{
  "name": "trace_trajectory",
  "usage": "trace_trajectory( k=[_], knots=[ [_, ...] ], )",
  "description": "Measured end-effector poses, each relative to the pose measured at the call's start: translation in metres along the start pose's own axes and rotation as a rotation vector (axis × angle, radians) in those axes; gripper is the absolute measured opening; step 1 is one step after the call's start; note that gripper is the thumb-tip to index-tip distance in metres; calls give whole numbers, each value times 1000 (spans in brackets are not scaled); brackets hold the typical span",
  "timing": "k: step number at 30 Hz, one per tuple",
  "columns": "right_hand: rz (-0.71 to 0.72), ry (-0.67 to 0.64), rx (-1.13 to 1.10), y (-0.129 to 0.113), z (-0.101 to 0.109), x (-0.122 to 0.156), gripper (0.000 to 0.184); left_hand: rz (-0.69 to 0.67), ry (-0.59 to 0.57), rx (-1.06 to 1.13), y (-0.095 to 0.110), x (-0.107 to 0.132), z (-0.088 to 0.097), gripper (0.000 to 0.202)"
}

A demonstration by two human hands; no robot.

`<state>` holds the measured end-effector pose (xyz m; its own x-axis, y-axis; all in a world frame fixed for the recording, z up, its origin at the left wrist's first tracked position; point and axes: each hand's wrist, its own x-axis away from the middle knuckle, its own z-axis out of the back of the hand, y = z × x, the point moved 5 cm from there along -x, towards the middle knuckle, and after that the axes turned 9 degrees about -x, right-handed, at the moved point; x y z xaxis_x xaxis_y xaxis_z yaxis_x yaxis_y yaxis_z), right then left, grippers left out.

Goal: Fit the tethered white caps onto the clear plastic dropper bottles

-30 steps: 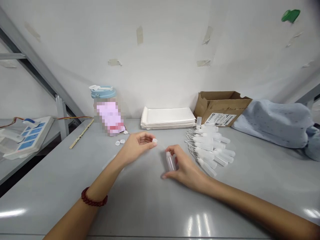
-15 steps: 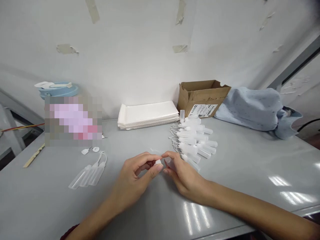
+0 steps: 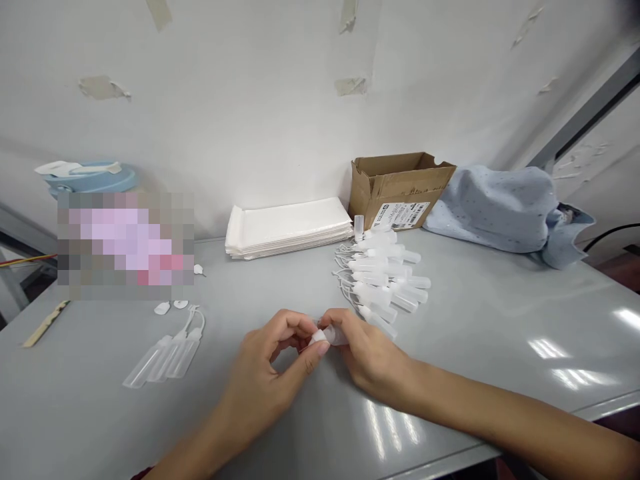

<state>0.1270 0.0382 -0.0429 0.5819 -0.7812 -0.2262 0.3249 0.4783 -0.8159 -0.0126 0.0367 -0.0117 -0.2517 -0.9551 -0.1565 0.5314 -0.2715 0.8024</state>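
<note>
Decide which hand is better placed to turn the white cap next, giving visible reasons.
Probably the left hand: its thumb and finger pinch the white cap, while the right hand is occupied holding the translucent bottle right beside that cap.

Head-worn view, looking forward and down across a gray tabletop (image 3: pixel 260 283).
The camera looks from above the person's side toward the white wall (image 3: pixel 270 120) behind; the left hand (image 3: pixel 267 363) and right hand (image 3: pixel 373 350) are close, just below the middle, forearms (image 3: pixel 450 397) entering from bottom and right, while the cardboard box (image 3: pixel 395 192) sits farther off.
</note>
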Motion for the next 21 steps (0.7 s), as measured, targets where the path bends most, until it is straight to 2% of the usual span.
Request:
trace_trajectory(
  k=[4,7,10,13,15,18,21],
  knots=[
    [24,-9,74,-1,1,1,27,20,-69,20,1,0,-2,5],
    [1,-9,44,0,2,1,30,2,-89,-25,-3,-1,-3,4],
    [-41,-25,-43,-1,3,-1,36,-162,-52,-112,-2,-2,-3,7],
    [-95,-46,-114,-4,2,-4,31,-364,10,-196,1,0,-1,14],
    [-110,-50,-135,-5,1,-5,28,-437,38,-243,3,1,0,20],
    [-109,-43,-131,-5,1,-5,28,-418,15,-246,6,0,1,24],
    [-103,-43,-100,-2,1,-4,32,-283,-35,-138,6,-3,3,17]
  ],
)
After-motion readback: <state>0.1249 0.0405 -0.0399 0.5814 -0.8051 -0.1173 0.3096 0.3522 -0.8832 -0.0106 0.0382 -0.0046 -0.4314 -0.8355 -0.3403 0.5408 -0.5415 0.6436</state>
